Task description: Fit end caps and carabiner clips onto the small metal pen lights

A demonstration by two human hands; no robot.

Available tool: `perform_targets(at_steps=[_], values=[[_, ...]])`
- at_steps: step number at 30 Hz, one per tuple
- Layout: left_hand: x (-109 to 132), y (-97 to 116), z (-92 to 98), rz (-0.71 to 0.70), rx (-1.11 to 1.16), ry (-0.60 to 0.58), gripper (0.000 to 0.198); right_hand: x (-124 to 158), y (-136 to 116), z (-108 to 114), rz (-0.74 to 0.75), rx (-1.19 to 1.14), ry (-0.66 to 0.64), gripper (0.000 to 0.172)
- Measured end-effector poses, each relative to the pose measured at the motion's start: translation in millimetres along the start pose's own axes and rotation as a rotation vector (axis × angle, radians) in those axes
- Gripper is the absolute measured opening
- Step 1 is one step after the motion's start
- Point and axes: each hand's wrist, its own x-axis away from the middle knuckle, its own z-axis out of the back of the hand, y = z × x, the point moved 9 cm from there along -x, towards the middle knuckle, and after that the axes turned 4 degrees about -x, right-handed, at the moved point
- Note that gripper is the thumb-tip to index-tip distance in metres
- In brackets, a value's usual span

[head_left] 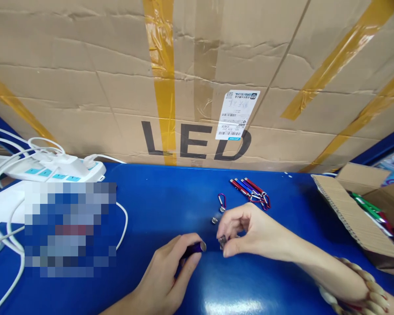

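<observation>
My left hand (166, 273) is closed round a small purple flashlight body (194, 249), its silver open end pointing right. My right hand (246, 232) pinches a small dark metal part (222, 240) just right of that end, a short gap between them. A purple carabiner clip with a silver cap (220, 205) lies on the blue table (170, 201) just beyond my right hand. A small bunch of finished red and blue keychain flashlights (251, 189) lies farther back to the right.
A large taped cardboard box marked LED (197, 78) stands along the back of the table. A white power strip (55, 168) with white cables sits at the left, by a blurred patch. An open carton (361, 214) with more flashlights is at the right.
</observation>
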Motion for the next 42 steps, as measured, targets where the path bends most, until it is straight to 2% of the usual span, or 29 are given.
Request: perform_targets(at_steps=[4, 8, 12, 17, 23, 26, 29, 32, 35, 38, 42], values=[[1, 2, 1.5, -0.029, 0.013, 0.012, 0.017, -2, 1, -9, 0.033, -0.168, 0.086, 0.024], [1, 8, 1.8, -0.099, -0.027, 0.020, 0.016, 0, -12, -9, 0.170, -0.028, 0.162, 0.012], [1, 12, 4.8, -0.144, -0.070, 0.061, 0.017, 5, -20, -11, 0.240, 0.126, 0.154, 0.006], [3, 5, 1.9, -0.122, -0.028, 0.041, 0.017, 5, -19, -12, 0.248, 0.147, 0.097, 0.008], [5, 11, -1.0, -0.219, -0.059, 0.051, 0.020, 2, -15, -13, 0.190, 0.229, 0.070, 0.014], [4, 19, 0.1, -0.287, -0.059, 0.069, 0.021, 1, -7, -14, 0.137, 0.199, 0.091, 0.016], [5, 24, 2.4, -0.333, -0.153, 0.106, 0.022, -2, 12, -18, 0.012, 0.029, 0.097, 0.024], [9, 24, 2.4, -0.364, -0.265, 0.146, 0.025, -5, 36, -31, -0.154, -0.246, 0.019, 0.034], [14, 19, 1.6, -0.348, -0.274, 0.176, 0.027, -6, 51, -39, -0.257, -0.416, -0.017, 0.039], [12, 12, -2.2, -0.291, -0.187, 0.119, 0.030, -7, 57, -42, -0.329, -0.484, -0.054, 0.040], [3, 9, -1.5, -0.194, -0.059, 0.045, 0.032, -8, 50, -38, -0.290, -0.409, -0.071, 0.042]])
